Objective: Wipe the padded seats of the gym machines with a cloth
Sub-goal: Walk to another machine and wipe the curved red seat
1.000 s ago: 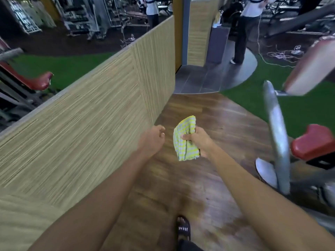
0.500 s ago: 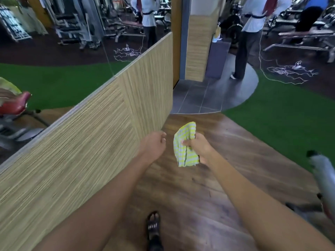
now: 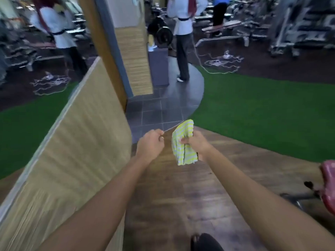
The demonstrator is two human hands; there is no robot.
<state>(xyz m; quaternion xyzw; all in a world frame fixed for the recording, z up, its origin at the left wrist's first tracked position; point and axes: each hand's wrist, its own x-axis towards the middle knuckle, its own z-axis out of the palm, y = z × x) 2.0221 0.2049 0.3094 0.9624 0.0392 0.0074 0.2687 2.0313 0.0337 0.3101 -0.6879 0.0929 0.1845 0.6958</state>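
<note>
The woven partition (image 3: 76, 142) runs along my left, and the wooden floor (image 3: 181, 196) leads ahead to the green turf (image 3: 262, 115). The weight machines (image 3: 299, 24) are blurred, far across the room. Only one red padded seat (image 3: 328, 187) is close, low at the right edge beside my right arm, and I cannot tell whether it is wiped. The yellow-striped cloth (image 3: 183, 144) hangs in the air in front of me, touching no pad. My right hand (image 3: 196, 144) grips it bunched at its middle. My left hand (image 3: 150, 145), just beside it, is curled into a fist with nothing visible inside. I judge that I am between seats, not wiping, with the far machines probably left to do.
</note>
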